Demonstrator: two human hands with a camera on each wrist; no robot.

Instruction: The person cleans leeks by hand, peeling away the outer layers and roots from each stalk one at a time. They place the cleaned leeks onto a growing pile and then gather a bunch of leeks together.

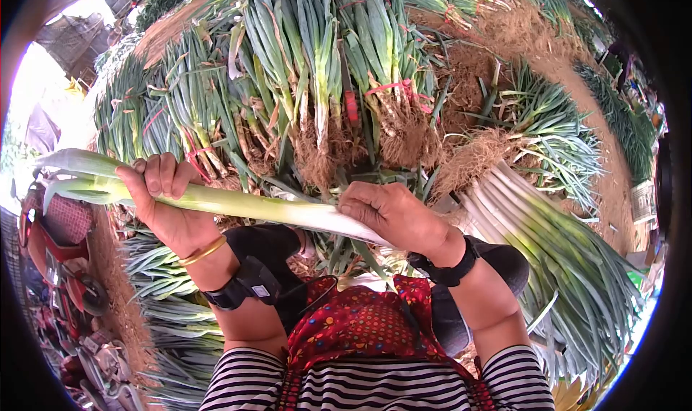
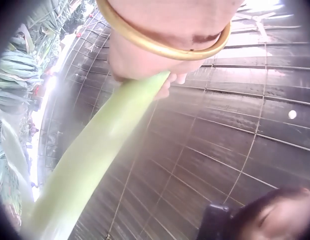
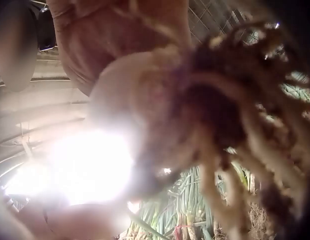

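A single long leek [image 1: 252, 205] is stretched across in front of the body, its green leaves to the left and its white end to the right. My left hand [image 1: 171, 208] grips it just below the leaves, with the fingers curled over the top. The pale green stalk [image 2: 95, 155] runs down from that hand in the left wrist view. Farther along, my right hand [image 1: 396, 213] holds the white part near the root end. Brown roots [image 3: 235, 115] loom blurred and close in the right wrist view, while in the head view the right wrist overlaps that end.
Bundles of leeks [image 1: 306, 65], several with red ties, stand in rows ahead with roots toward me. A pile of white-stemmed leeks [image 1: 548, 231] lies at the right. More leek leaves [image 1: 176, 324] lie at the left, near a parked red motorbike [image 1: 68, 267].
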